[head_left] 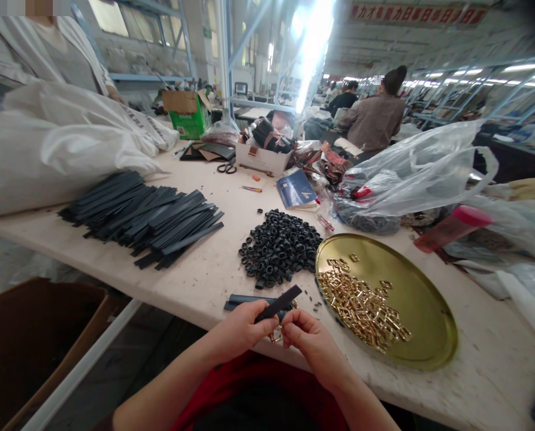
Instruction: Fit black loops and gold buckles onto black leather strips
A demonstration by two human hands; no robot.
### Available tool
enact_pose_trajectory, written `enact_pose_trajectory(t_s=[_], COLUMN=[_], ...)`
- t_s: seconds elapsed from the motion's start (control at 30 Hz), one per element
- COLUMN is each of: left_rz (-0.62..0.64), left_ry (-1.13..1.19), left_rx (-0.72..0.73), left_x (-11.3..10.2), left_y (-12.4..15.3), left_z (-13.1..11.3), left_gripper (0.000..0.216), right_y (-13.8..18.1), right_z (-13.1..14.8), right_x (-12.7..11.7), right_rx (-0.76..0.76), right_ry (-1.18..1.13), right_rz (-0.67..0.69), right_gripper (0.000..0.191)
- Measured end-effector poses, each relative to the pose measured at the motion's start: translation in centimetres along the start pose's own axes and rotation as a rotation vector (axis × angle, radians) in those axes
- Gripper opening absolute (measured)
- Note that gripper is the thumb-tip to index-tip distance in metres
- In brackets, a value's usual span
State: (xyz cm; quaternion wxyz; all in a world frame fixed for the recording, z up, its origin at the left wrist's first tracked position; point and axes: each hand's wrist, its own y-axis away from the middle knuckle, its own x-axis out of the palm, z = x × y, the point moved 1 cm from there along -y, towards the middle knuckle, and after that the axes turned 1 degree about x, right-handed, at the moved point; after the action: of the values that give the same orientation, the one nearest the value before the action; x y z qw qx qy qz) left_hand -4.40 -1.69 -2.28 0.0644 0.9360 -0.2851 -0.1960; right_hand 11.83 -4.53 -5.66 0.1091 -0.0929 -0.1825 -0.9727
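My left hand (244, 326) is closed around a black strap (285, 301), whose free end points up and to the right. A gold buckle (275, 334) sits between my two hands at the strap's lower end. The fingers of my right hand (307, 335) are pinched together at the buckle's right side. Just beyond my hands, a few more dark straps (244, 301) lie near the table's front edge. A heap of small black loops (283, 245) is behind them. To the right, a round gold tray (429, 311) holds a pile of gold buckles (361, 305).
Many dark straps (159, 221) are stacked at left beside a large white sack (60, 143). Scissors (226, 169), a blue booklet (298, 189) and a cardboard box (262, 160) lie farther back. A clear plastic bag (411, 173) and pink-lidded bottle (456, 227) are at right.
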Motion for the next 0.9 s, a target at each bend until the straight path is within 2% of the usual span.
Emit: enact_pose_trajectory(t_s=[0.4,0.5,0.73,0.9], left_rz=[-0.021,-0.009,0.016,0.042], left_ry=[-0.155,-0.165,-0.076,-0.108], left_rx=[-0.021,-0.031,-0.025,-0.023], left_x=[0.1,0.1,0.2,0.2], left_y=[-0.2,-0.2,-0.1,-0.1], left_z=[0.2,0.2,0.3,0.5], left_gripper=[0.020,0.019,0.018,0.019], right_y=[0.0,0.1,0.1,-0.2], right_z=[0.0,0.0,-0.7,-0.9], right_x=[-0.2,-0.3,-0.3,-0.5], right_rx=[0.008,0.017,0.127,0.128], right_ry=[0.147,0.133,-0.084,-0.087], right_rz=[-0.069,-0.027,0.098,0.135], right_gripper=[0.023,0.022,0.025,0.025])
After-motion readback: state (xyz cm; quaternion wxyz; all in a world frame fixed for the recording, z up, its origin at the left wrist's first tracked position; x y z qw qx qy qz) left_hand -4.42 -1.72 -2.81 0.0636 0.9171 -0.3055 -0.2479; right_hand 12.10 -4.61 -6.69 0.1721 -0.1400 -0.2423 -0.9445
